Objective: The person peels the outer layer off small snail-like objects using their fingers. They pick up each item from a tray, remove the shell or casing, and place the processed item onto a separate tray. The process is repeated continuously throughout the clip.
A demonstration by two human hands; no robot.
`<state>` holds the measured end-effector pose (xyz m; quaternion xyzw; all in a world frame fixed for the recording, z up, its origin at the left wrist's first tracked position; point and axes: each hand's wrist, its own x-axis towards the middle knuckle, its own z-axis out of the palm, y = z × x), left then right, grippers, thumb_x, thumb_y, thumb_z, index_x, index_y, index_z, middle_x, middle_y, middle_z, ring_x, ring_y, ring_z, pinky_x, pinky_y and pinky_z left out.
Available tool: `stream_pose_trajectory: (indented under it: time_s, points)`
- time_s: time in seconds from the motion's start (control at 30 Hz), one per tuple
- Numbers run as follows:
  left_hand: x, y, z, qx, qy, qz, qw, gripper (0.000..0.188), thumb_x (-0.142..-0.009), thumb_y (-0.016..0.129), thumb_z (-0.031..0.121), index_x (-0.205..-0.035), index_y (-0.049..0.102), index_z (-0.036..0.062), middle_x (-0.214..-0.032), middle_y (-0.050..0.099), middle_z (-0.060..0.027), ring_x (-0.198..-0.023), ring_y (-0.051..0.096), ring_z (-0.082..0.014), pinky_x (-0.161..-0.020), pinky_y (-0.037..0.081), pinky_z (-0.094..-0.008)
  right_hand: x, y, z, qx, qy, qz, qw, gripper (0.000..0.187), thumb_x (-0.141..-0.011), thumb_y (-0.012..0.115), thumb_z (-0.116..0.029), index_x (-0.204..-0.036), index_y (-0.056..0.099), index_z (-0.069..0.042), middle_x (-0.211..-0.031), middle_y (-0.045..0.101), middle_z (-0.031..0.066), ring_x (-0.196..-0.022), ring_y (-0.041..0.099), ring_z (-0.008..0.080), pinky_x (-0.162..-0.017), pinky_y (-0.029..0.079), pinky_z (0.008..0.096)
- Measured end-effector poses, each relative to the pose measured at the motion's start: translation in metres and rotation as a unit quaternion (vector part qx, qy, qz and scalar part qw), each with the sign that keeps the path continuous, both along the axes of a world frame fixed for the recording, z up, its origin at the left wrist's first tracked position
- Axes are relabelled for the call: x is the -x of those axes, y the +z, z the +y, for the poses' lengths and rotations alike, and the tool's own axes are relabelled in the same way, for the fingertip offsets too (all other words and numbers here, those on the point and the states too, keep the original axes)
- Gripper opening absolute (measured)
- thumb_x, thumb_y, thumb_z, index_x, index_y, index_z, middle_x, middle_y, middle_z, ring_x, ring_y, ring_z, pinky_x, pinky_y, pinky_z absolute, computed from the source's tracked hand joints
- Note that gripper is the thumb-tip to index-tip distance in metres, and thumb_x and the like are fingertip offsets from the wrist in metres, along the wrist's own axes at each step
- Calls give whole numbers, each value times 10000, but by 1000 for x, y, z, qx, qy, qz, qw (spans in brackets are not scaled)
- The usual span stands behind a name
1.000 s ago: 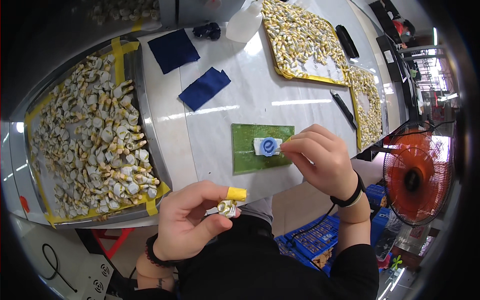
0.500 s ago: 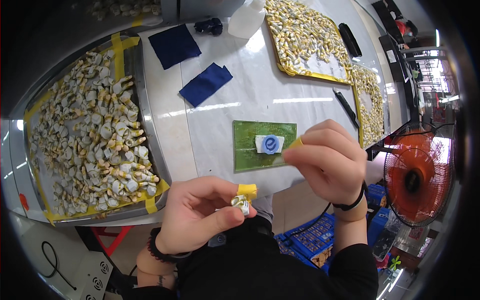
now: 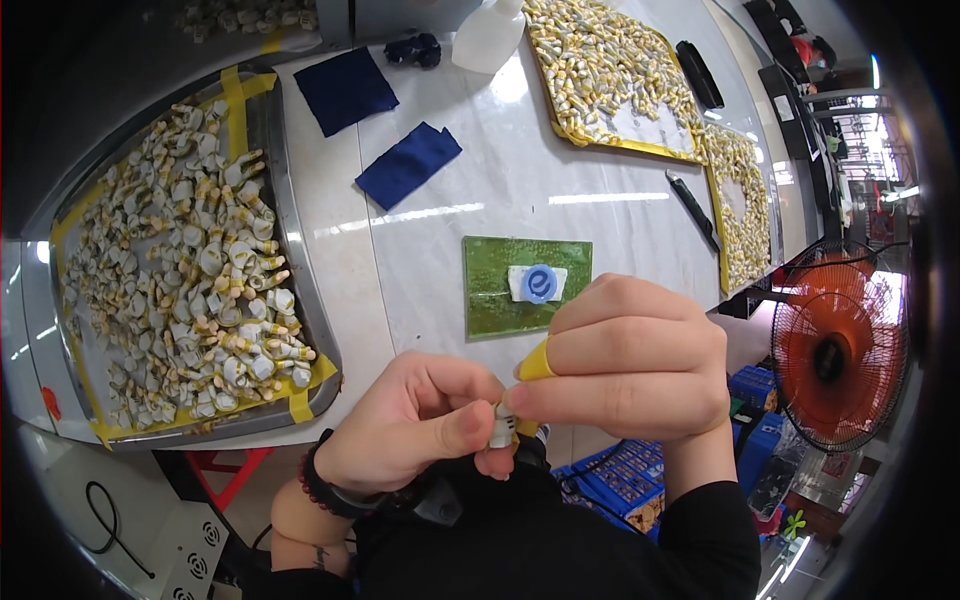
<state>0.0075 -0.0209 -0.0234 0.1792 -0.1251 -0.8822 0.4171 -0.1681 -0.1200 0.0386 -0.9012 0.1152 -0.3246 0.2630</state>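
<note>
My left hand (image 3: pixel 400 425) is closed, pinching a small white figurine part (image 3: pixel 503 428) with dark marks between thumb and fingers. My right hand (image 3: pixel 635 355) meets it from the right, its thumb and forefinger pressed together at the part's top. Whatever those fingertips may hold is hidden. Yellow tape (image 3: pixel 537 361) wraps a right fingertip. Beyond the hands lies a green rectangular plate (image 3: pixel 485 310), bearing a white pad (image 3: pixel 517 283) with a round blue cap (image 3: pixel 539 284) on it.
At left stands a metal tray (image 3: pixel 325 385) heaped with white figurine parts. Trays of small yellow-and-white pieces (image 3: pixel 610 75) lie at the far right, beside a black-handled knife (image 3: pixel 692 208). Blue cloths (image 3: pixel 408 166), a translucent bottle (image 3: pixel 488 38) and an orange fan (image 3: pixel 830 350) surround the work area.
My right hand has come down and left from beside the green plate to the part in my left hand. The part now stands more upright, and the hands meet.
</note>
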Motion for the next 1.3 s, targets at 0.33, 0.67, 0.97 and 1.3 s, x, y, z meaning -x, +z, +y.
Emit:
stream_pose_trajectory:
  time_s: [0.33, 0.67, 0.97, 1.3]
  points:
    - [-4, 11, -7, 26, -1, -32, 999, 247, -879, 647, 211, -943, 610, -24, -834, 642, -56, -762, 620, -96, -724, 490, -216, 2, 2, -1, -8, 26, -5, 1000, 258, -584, 688, -48, -823, 644, 40, -756, 584, 90, -648, 578, 213, -558, 485, 273]
    - [6, 19, -4, 220, 198, -285, 912, 326, -746, 762, 72, -1025, 634, -40, -893, 639, -88, -781, 592, -123, -718, 464, -236, 12, 9, 11, -15, -29, -6, 999, 228, -626, 678, -31, -851, 670, 6, -794, 619, 80, -661, 577, 196, -561, 474, 272]
    - [4, 19, -2, 270, 166, -337, 886, 300, -708, 796, 85, -937, 645, -36, -774, 637, -79, -675, 594, -121, -622, 464, -230, 16, 10, 14, 20, 22, -36, 999, 202, -636, 668, -18, -833, 651, 27, -834, 618, 109, -683, 583, 205, -570, 463, 263]
    - [10, 22, -4, 269, 189, -320, 888, 309, -669, 824, 102, -892, 647, -18, -791, 643, -95, -678, 608, -154, -616, 474, -246, 20, 16, 12, -117, 17, -28, 993, 152, -693, 691, 5, -840, 654, 16, -835, 620, 101, -684, 592, 222, -565, 469, 287]
